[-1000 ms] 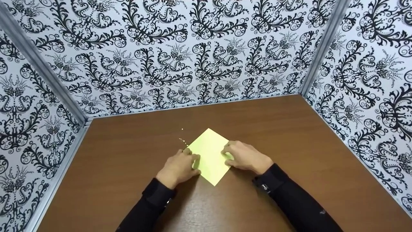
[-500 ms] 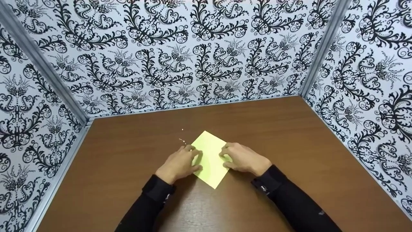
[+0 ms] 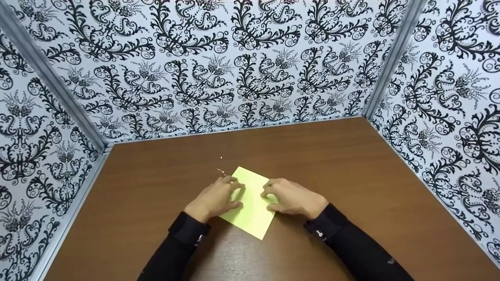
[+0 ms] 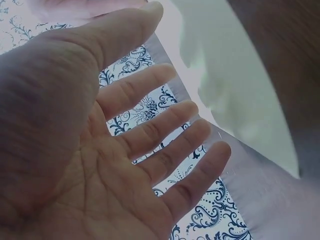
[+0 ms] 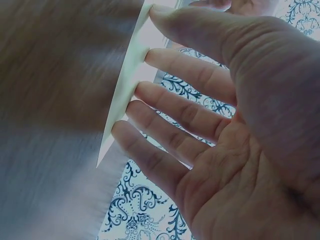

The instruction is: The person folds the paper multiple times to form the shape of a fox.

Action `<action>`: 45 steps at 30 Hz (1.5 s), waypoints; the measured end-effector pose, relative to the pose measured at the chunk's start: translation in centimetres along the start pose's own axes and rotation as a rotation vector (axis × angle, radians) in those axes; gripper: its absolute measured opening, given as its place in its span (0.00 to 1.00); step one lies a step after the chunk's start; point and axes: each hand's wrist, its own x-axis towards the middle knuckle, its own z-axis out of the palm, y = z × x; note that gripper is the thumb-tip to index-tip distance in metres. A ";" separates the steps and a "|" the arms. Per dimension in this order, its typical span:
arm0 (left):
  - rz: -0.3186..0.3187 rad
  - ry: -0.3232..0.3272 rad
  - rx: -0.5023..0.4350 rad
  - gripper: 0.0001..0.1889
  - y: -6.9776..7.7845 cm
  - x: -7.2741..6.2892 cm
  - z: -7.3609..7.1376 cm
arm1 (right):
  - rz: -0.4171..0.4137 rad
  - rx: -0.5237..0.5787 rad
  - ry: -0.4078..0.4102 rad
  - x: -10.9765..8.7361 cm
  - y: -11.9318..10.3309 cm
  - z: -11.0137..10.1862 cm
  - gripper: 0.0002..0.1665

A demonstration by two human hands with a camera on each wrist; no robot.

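A square sheet of yellow paper point(image 3: 252, 208) lies flat on the brown table, turned at an angle with one corner toward the person. My left hand point(image 3: 216, 198) rests over its left side, thumb and fingers spread. On the opposite side, my right hand point(image 3: 296, 198) touches the paper near its right edge. The left wrist view has the paper point(image 4: 240, 85) at the fingertips, the fingers long and spaced apart. Much the same shows in the right wrist view, where thumb and fingertips press along the paper's edge point(image 5: 117, 107).
The wood-grain table point(image 3: 156, 164) is bounded by a back wall point(image 3: 250, 70) and side walls, white with black scrolls. Grey metal posts point(image 3: 394, 58) stand at the back corners. Small pale marks point(image 3: 221, 171) show just beyond the left hand.
The paper has turned counterclockwise and slid toward the person. Its far corner has gone left and nearer. The right hand has moved slightly left and nearer; the left hand has shifted only a little.
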 end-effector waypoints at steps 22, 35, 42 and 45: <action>-0.105 0.019 0.086 0.30 1.0 -0.2 0.0 | -0.017 -0.037 0.039 -0.3 -0.6 -0.8 0.20; -0.130 0.092 0.149 0.28 1.5 -0.8 0.7 | -0.017 -0.053 0.038 -0.3 -1.1 0.2 0.18; -0.138 0.094 0.168 0.29 1.6 -1.0 0.9 | -0.008 -0.023 0.031 -0.3 -1.0 0.3 0.17; -0.139 0.100 0.166 0.29 1.5 -0.8 0.8 | -0.019 -0.019 0.033 -0.2 -0.8 0.3 0.16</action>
